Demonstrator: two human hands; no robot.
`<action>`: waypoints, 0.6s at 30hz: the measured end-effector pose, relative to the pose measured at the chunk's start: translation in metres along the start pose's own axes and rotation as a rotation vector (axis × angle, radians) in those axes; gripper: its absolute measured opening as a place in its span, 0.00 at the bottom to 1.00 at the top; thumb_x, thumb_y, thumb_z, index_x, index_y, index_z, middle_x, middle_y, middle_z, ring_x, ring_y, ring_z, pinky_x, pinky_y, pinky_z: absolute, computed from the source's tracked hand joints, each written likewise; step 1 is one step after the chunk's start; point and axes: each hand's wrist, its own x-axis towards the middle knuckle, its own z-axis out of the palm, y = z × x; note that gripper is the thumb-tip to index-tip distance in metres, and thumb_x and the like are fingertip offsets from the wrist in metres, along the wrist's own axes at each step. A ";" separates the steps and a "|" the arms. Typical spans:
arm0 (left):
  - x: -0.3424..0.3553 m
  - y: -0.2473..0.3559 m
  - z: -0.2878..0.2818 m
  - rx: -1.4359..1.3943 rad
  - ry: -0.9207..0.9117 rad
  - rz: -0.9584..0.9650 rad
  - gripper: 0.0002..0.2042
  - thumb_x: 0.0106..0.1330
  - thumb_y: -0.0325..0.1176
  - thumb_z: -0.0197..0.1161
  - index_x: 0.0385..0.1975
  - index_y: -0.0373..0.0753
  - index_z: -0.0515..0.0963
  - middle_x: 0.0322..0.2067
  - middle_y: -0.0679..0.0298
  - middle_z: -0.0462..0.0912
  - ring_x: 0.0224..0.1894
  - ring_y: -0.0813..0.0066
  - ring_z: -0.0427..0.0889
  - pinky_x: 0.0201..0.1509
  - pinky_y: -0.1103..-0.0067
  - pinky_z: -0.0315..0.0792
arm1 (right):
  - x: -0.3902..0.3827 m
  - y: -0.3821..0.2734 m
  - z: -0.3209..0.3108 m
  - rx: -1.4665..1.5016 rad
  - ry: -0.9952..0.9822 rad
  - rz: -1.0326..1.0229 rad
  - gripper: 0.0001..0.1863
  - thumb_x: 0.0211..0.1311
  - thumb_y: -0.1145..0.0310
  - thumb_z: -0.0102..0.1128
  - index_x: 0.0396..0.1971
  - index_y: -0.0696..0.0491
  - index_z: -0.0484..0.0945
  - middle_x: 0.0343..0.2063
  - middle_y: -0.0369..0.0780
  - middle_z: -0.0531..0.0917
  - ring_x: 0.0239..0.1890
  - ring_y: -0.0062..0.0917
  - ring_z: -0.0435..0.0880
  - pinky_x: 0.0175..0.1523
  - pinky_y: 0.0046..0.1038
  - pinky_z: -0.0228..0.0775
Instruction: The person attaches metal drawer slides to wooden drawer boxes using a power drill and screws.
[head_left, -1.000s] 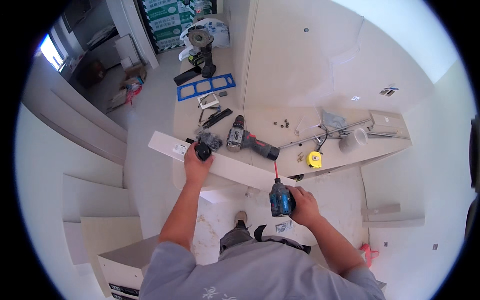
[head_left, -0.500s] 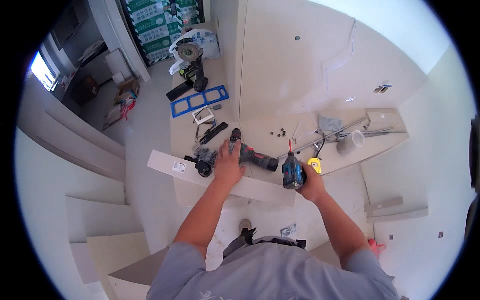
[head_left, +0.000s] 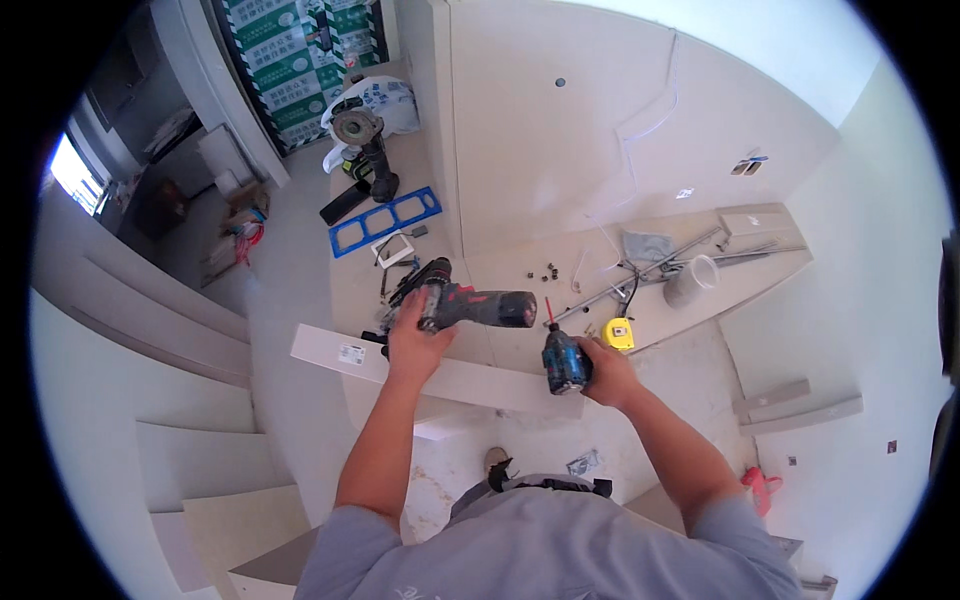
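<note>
My left hand (head_left: 415,345) is closed around the front part of a dark cordless drill (head_left: 485,307) with red accents. The drill lies sideways above the worktop, its battery end pointing right. In my right hand (head_left: 608,375) is a blue and black impact driver (head_left: 566,362), its red bit pointing away from me. Below both tools, a long white board strip (head_left: 500,385) lies along the near side of the worktop. A yellow tape measure (head_left: 618,335) sits just beyond my right hand. Dark items behind my left hand are partly hidden.
An angle grinder (head_left: 378,165), a white plastic bag (head_left: 390,105) and a blue frame with three windows (head_left: 397,212) occupy the far left. Metal rods and a whitish tub (head_left: 690,283) lie right. Small dark fittings (head_left: 550,271) sit mid-worktop. A tall panel (head_left: 530,150) rises behind.
My left hand has picked up the drill and swung its battery end round, so it lies more level across the view. The impact driver has shifted slightly left and nearer. The whole view has moved a little.
</note>
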 end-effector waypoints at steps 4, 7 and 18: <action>-0.048 0.037 -0.042 -0.534 0.029 -0.254 0.42 0.57 0.14 0.73 0.77 0.35 0.68 0.69 0.55 0.78 0.66 0.65 0.81 0.71 0.71 0.74 | 0.040 -0.007 0.032 -0.092 -0.009 -0.030 0.41 0.51 0.69 0.76 0.69 0.48 0.73 0.55 0.46 0.84 0.58 0.47 0.85 0.60 0.46 0.80; -0.100 0.023 -0.055 -0.738 0.132 -0.382 0.41 0.61 0.11 0.69 0.78 0.34 0.66 0.67 0.57 0.79 0.65 0.70 0.81 0.71 0.73 0.74 | 0.064 -0.031 0.049 -0.098 -0.006 0.009 0.42 0.51 0.69 0.76 0.70 0.48 0.71 0.56 0.47 0.83 0.57 0.48 0.85 0.60 0.46 0.80; -0.187 0.015 -0.066 -0.701 0.118 -0.278 0.42 0.62 0.14 0.73 0.79 0.30 0.63 0.71 0.51 0.75 0.69 0.62 0.80 0.72 0.68 0.74 | 0.093 -0.031 0.080 -0.203 -0.020 0.070 0.45 0.51 0.69 0.75 0.73 0.49 0.69 0.58 0.47 0.82 0.59 0.46 0.85 0.63 0.46 0.78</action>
